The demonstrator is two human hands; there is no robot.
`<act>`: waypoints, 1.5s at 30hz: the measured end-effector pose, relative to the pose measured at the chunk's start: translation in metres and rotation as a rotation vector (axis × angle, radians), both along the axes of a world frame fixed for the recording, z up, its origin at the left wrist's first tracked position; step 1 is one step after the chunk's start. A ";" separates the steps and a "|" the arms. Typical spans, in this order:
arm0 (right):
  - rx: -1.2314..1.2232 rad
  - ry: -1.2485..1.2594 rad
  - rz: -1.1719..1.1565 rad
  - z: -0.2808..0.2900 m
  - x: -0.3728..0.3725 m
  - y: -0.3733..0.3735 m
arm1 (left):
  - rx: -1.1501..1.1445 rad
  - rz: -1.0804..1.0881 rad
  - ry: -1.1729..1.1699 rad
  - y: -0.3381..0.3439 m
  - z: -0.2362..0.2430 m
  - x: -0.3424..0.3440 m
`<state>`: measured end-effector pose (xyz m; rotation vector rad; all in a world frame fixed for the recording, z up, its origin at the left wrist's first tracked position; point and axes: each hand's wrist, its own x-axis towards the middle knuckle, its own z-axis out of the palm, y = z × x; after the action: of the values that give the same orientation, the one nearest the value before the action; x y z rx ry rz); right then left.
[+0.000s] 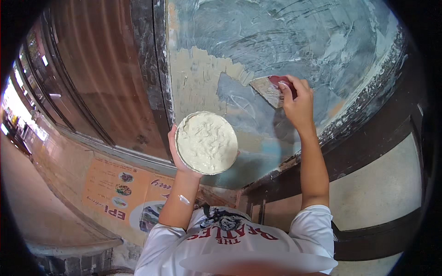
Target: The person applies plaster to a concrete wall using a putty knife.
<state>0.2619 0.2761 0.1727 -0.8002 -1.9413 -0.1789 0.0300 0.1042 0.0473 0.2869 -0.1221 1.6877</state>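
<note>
My left hand (172, 146) is wrapped round a round tub of cream-coloured putty (207, 142), its open top facing up and its fill stirred into lumps. My fingers show at the tub's left side; the rest of the hand is hidden under it. My right hand (298, 103) grips a putty knife (270, 90) with a dark red handle and a wide blade smeared with putty. The blade lies at the grey-blue wall (285, 41), near the ragged edge of a beige putty layer (193, 78). Whether the blade touches the wall is hard to tell.
Left of the wall stands a dark frame post (149, 55) beside a brown panel (92, 60). An orange printed banner (108, 184) lies on the floor at lower left. Dark wooden framing (363, 142) with pale panels runs along the right.
</note>
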 end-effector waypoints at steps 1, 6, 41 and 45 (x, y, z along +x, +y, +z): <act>0.000 0.000 0.001 0.002 -0.002 0.000 | 0.032 -0.012 0.022 0.000 0.000 0.000; 0.035 0.055 -0.056 0.008 -0.001 0.006 | -0.112 0.095 0.047 0.000 -0.007 -0.006; 0.307 -0.435 0.452 -0.025 0.001 -0.099 | -0.036 0.105 0.018 -0.006 0.016 -0.002; 0.317 -0.467 0.436 -0.026 -0.002 -0.098 | 0.019 0.075 0.035 -0.005 0.011 -0.001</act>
<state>0.2603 0.1782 0.1470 -0.1168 -2.3920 -0.4237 0.0294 0.0997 0.0581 0.3391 -0.1025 1.7556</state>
